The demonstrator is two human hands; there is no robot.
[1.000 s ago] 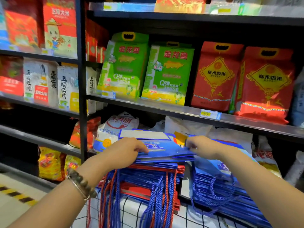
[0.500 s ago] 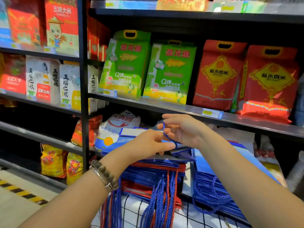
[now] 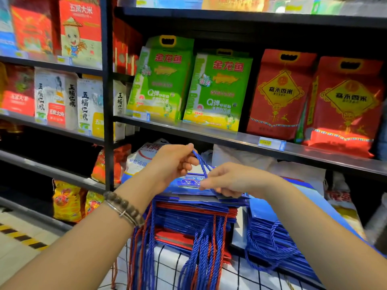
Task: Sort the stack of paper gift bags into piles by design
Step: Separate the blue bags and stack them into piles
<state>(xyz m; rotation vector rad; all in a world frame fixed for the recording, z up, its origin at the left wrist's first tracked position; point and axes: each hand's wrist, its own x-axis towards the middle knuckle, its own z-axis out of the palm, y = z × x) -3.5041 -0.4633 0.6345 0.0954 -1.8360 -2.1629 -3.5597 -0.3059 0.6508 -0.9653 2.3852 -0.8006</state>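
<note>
Head view showed the left hand (image 3: 171, 164) raised over the far left part of the mixed stack (image 3: 188, 214), fingers curled round a blue cord handle (image 3: 201, 162) and holding it up; the cord ran down and rightward to the top blue bag (image 3: 186, 183), which lay flat on top of that stack, its broad side seemingly running left to right; the right hand (image 3: 232, 181) sat at the stack's right end, fingers curled and apparently pinching that bag's right edge, though the exact contact was hard to make out; beneath them the stack showed blue and red bags interleaved, cords hanging off its near side over the checked worktop (image 3: 240, 275); just right of the stack lay a pile of blue bags (image 3: 263, 231). Judged from this, the top bag belonged rightward, a short sideways carry; the right hand was nearer that pile and would lead, the left needing only to let the cord follow.
</note>
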